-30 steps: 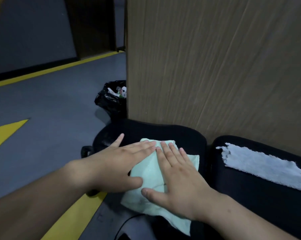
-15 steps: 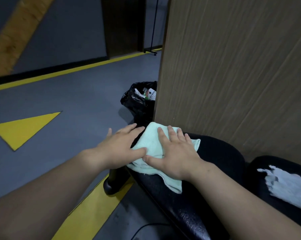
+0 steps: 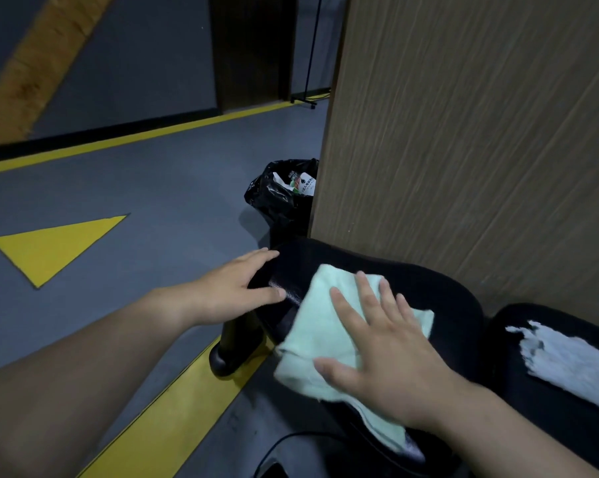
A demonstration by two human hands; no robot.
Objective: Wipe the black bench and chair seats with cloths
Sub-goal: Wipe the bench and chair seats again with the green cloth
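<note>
grey floor [image 3: 136,188] with a yellow triangle [image 3: 53,246] at nine o'clock; wood-grain panel [image 3: 463,132] at two; dark door [image 3: 253,46] at twelve.

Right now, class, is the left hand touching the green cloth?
Apart. The head view shows bare black seat between the left hand and the green cloth; only the right hand presses it.

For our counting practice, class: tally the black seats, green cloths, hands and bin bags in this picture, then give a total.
Black seats: 2
Pale green cloth: 1
Hands: 2, the left hand and the right hand
Black bin bag: 1
Total: 6
</note>
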